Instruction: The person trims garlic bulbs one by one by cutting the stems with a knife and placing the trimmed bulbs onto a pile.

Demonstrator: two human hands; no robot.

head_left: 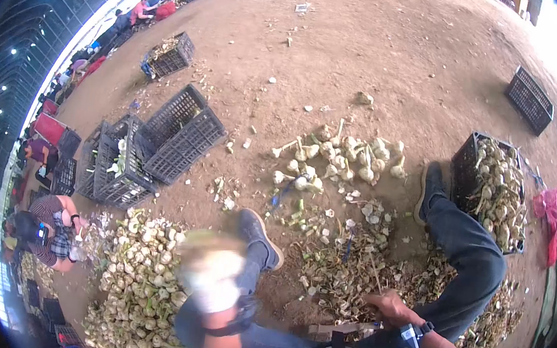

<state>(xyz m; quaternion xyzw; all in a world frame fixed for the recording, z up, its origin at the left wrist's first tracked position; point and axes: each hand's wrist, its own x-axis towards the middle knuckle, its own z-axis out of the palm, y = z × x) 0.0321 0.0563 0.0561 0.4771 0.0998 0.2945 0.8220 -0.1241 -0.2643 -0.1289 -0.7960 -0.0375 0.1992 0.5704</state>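
Head view: dirt floor (388,56), garlic heap (142,282), arched roof (35,16); left grip (212,273) blurred, right grip (392,306) curled, cannot tell either's hold

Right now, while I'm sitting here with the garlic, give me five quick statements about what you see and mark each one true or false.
1. The black plastic crate beside the right shoe is loaded with garlic bulbs. True.
2. The pink mesh bag lies inside that crate. False: it lies outside, to the crate's right.
3. The right wrist has a device strapped on. True.
4. The left hand shows sharply. False: it is blurred, so what it holds is unclear.
5. The large garlic pile lies to the left of the left shoe. True.
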